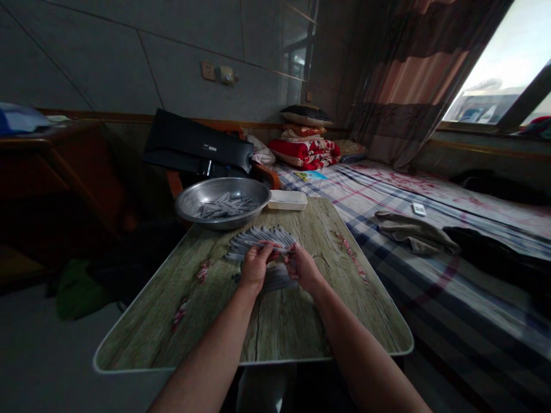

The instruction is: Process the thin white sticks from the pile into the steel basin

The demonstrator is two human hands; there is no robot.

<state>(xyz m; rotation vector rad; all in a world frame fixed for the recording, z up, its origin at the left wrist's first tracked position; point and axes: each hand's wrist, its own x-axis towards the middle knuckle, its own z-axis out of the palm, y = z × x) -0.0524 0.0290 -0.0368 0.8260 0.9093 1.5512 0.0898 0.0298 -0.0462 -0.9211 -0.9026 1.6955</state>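
My left hand [256, 267] and my right hand [303, 268] are close together over the middle of the table. Between them they pinch a slim pale pen-like tube [279, 249], one hand at each end. Just behind lies a fanned row of similar tubes [258, 234] with dark tips. More pale tubes [278, 279] lie under and between my wrists, partly covered by my hands. A few small dark pieces [236, 277] sit left of my left hand. Beyond the row, a metal basin [189, 213] holds a loose heap of grey-white slender pieces [228, 205].
A white rectangular box [288, 201] stands beside the basin at the far edge of the wood-patterned table [181, 321]. A black monitor [198, 143] leans on a chair behind. Right of the table is a bed [361, 252] with folded bedding [303, 152] and clothes [413, 229].
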